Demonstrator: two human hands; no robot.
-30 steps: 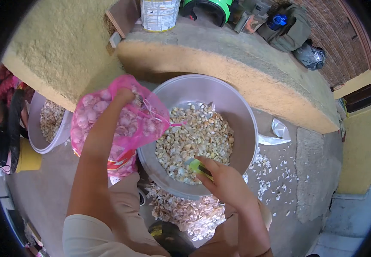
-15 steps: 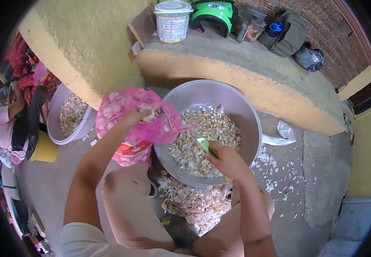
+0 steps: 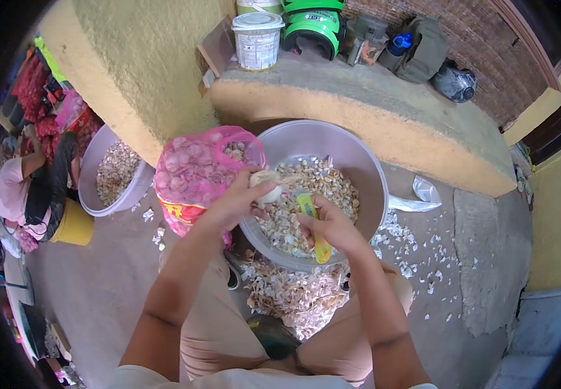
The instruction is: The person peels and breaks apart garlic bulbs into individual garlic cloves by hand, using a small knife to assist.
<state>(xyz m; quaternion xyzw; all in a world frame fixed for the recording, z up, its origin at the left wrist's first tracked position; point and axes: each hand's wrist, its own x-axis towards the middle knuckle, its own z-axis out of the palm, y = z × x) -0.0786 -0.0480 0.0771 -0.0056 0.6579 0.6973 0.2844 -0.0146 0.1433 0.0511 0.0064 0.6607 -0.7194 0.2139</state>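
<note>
Over the left side of a large grey basin point(image 3: 376, 175), my left hand point(image 3: 245, 196) is closed around a whitish garlic bulb point(image 3: 266, 187). My right hand point(image 3: 332, 223) grips a yellow-green utility knife point(image 3: 307, 206) just to the right of the bulb; its blade is too small to make out. Beneath both hands, loose garlic cloves point(image 3: 332, 188) cover the basin's floor. A pink mesh bag point(image 3: 193, 165) full of garlic bulbs leans beside the basin on the left, its top open.
Garlic skins point(image 3: 293, 298) lie heaped between my legs, with scraps point(image 3: 432, 279) scattered rightward. A person point(image 3: 18, 188) sits at far left near another basin point(image 3: 141, 185) and a yellow bucket point(image 3: 73, 223). A concrete ledge point(image 3: 371, 123) behind holds a white pail point(image 3: 257, 45), green helmet point(image 3: 313, 29) and backpack point(image 3: 423, 48).
My left hand has come out of the mesh bag with a garlic bulb and moved right, over the basin. The knife in my right hand is now turned more upright.
</note>
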